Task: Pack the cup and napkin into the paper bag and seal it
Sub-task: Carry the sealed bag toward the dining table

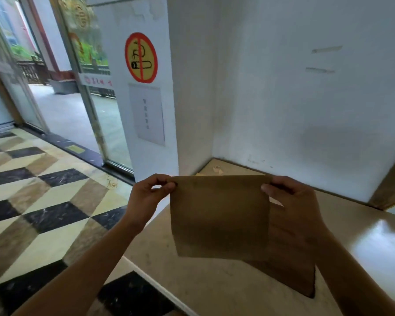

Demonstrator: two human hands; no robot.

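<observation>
A flat brown paper bag [219,215] hangs upright in the air above the table, held by its top corners. My left hand [148,195] pinches the top left corner between thumb and fingers. My right hand [290,197] pinches the top right corner. Another brown paper bag [292,265] lies flat on the beige table [363,242] beneath and behind the held one. A small pale cup-like object [217,169] lies far back in the table's corner, too small to make out. No napkin can be made out.
White walls [306,110] close the table's back and left side. A no-smoking sign [141,57] and a paper notice hang on the pillar. To the left are a checkered tile floor [43,197] and glass doors [96,87].
</observation>
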